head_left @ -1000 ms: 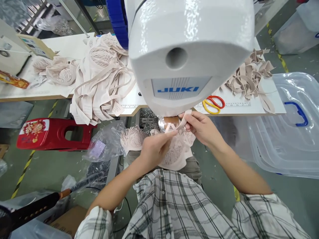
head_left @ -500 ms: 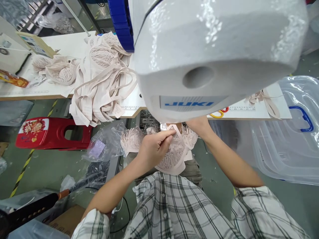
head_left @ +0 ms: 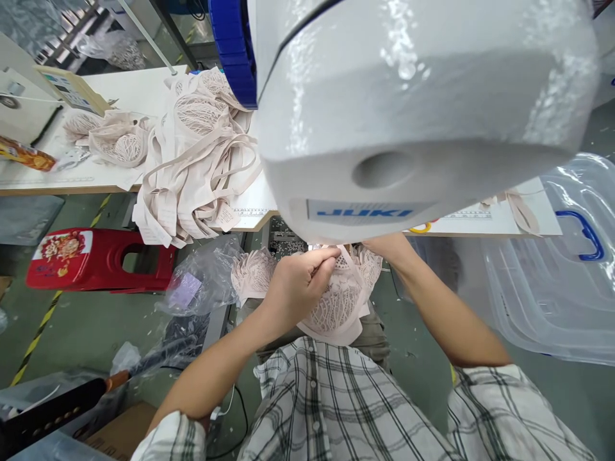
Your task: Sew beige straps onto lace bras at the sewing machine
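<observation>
A white JUKI sewing machine head [head_left: 413, 109] fills the upper middle of the view. Beneath it hangs a beige lace bra [head_left: 339, 304] over my lap. My left hand [head_left: 298, 288] is closed, pinching the bra's thin strap just under the machine head. My right hand [head_left: 387, 244] reaches under the machine from the right; only its back and wrist show, and its fingers are hidden by the machine.
A heap of beige bras and straps [head_left: 195, 153] lies on the white table [head_left: 125, 89] at left. A red plastic stool [head_left: 96, 259] and a plastic bag [head_left: 202, 282] sit below it. A clear lidded bin [head_left: 557, 275] stands at right. Yellow-red scissors [head_left: 423, 226] peek out under the machine.
The view has moved closer, so the machine head covers more. Both hands have moved up under the machine with the strap; the right hand's fingers, visible earlier, are now hidden.
</observation>
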A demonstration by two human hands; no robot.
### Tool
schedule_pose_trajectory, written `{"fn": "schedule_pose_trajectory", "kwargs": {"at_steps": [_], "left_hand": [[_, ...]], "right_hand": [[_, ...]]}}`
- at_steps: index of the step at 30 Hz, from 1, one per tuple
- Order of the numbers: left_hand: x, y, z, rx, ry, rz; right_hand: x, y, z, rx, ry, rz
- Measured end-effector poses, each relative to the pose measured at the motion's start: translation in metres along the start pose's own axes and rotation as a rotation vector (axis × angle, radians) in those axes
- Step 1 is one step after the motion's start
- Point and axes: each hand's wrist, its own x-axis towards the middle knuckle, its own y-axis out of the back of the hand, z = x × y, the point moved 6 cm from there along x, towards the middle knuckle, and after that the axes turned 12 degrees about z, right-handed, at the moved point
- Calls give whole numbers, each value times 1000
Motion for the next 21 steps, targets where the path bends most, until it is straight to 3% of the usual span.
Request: {"fn": "schedule_pose_trajectory", "kwargs": {"at_steps": [5, 13, 21], "left_hand": [[6, 1, -3, 35, 69, -17], [9, 2, 0, 42, 95, -32], [9, 2, 3, 64, 73, -46]], "right_hand": [[4, 4, -5, -182, 160, 31], [2, 2, -17, -146, 158, -34], [4, 4, -12, -191, 162, -13]]}}
